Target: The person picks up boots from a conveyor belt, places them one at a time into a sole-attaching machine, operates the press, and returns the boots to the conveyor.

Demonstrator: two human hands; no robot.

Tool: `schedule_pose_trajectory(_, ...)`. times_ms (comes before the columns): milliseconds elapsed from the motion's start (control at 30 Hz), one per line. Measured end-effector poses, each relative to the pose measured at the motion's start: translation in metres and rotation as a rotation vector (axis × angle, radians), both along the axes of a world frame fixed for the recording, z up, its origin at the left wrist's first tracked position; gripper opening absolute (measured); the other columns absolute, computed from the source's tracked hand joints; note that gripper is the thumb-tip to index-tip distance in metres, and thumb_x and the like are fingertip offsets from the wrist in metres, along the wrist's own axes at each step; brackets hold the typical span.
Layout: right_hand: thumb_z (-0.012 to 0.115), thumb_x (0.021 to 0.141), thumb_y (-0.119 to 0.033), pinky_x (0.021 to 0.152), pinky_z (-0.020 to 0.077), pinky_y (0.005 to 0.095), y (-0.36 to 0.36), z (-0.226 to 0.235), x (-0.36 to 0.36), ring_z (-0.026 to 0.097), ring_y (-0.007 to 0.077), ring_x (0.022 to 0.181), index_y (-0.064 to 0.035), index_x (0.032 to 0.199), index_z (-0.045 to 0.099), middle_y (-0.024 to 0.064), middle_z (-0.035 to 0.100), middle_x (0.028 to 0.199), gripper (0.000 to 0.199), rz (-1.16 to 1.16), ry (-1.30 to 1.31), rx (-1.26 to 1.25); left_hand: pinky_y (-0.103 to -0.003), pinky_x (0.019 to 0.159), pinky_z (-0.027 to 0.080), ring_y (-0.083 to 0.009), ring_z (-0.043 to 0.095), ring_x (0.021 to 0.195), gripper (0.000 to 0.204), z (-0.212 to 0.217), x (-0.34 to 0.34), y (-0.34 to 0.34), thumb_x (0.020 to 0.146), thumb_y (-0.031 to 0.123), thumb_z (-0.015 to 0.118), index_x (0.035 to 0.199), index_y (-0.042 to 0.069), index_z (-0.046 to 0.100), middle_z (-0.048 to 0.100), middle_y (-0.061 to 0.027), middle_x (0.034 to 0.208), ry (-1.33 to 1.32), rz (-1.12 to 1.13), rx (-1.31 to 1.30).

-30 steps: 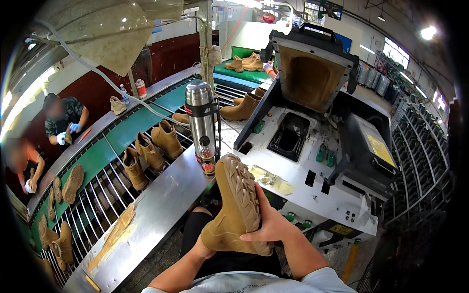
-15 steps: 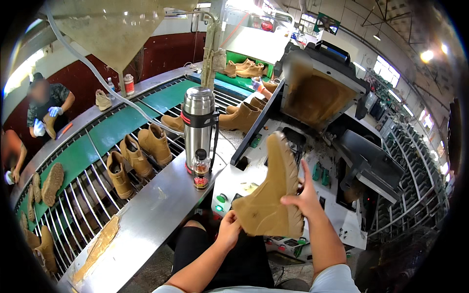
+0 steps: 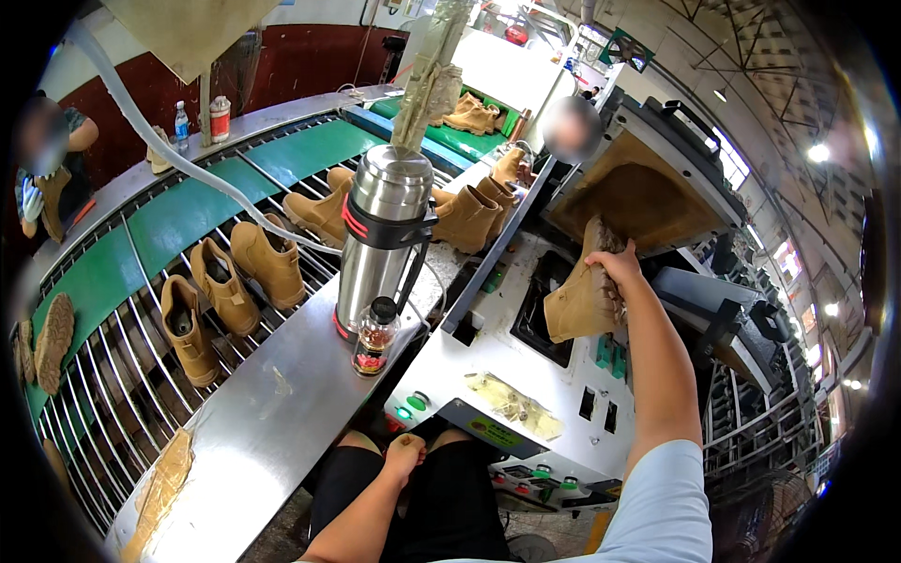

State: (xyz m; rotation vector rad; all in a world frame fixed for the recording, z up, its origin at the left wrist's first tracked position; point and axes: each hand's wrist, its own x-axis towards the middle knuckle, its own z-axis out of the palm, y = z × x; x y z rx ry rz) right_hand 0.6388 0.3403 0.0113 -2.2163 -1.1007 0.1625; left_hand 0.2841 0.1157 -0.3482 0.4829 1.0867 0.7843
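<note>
My right hand [image 3: 616,266] reaches far over the machine, wrapped round a tan ankle boot [image 3: 574,308] at its lugged sole. The boot hangs tilted, its shaft end pointing down, above the white machine top [image 3: 441,371] beside a black recess [image 3: 540,293]. Over my lap, my left hand [image 3: 405,456] is closed with curled fingers; whatever it may hold is hidden. Behind the boot stands the machine's raised lid [image 3: 648,178], with a brown pad on its inner face.
A steel thermos [image 3: 380,235] and a small dark-capped jar [image 3: 377,338] stand on the metal ledge [image 3: 272,413] at my left. Several tan boots [image 3: 225,286] rest on the roller conveyor beyond. One person [image 3: 52,178] works far left; another [image 3: 572,127] is behind the machine.
My right hand has carried the boot forward and away from me, toward the raised lid. My left hand has left the boot and dropped back over my lap.
</note>
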Motion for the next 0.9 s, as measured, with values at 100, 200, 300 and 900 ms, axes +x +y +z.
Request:
schedule_pose_trajectory(100,0.080,0.049,-0.034,0.105,0.0401,0.0381,0.024,-0.024,0.006,0.047,0.0347,0.127,-0.0025,0.150,0.013,0.0255,0.043,0.141,0.126,-0.051,-0.047,-0.077,-0.026,0.060,0.047,-0.0136,0.056,0.065,0.007,-0.004,0.001,0.000,0.084,0.012,0.058,0.085,0.006,0.059,0.059,-0.0040,0.076,0.002,-0.020,-0.016)
schedule_pose_trajectory(200,0.080,0.050,-0.025,0.099,0.0453,0.0388,0.039,-0.044,-0.001,0.051,0.0340,0.121,-0.0017,0.149,0.013,0.0258,0.041,0.140,0.121,-0.095,-0.069,-0.141,-0.027,0.060,0.047,-0.0139,0.056,0.066,0.007,-0.006,0.000,0.002,0.084,0.013,0.059,0.086,0.006,0.059,0.059,-0.0038,0.076,0.013,-0.023,0.002)
schedule_pose_trajectory(300,0.082,0.052,-0.028,0.099,0.0452,0.0418,0.047,-0.059,-0.007,0.050,0.0344,0.122,-0.0019,0.148,0.011,0.0270,0.040,0.140,0.122,-0.138,0.054,-0.222,-0.027,0.061,0.047,-0.0142,0.057,0.066,0.008,-0.004,-0.003,0.002,0.085,0.014,0.059,0.086,0.006,0.059,0.059,-0.0040,0.076,0.018,-0.003,0.001)
schedule_pose_trajectory(900,0.066,0.081,-0.044,0.104,0.0376,0.0451,-0.104,-0.096,-0.039,0.043,0.0354,0.127,-0.0095,0.132,0.050,0.0196,0.043,0.139,0.064,0.384,-0.362,0.000,-0.033,0.080,0.050,-0.0197,0.061,0.092,0.036,-0.013,-0.005,-0.009,0.084,0.005,0.062,0.119,0.002,0.055,0.057,-0.0114,0.109,0.433,0.263,0.690)
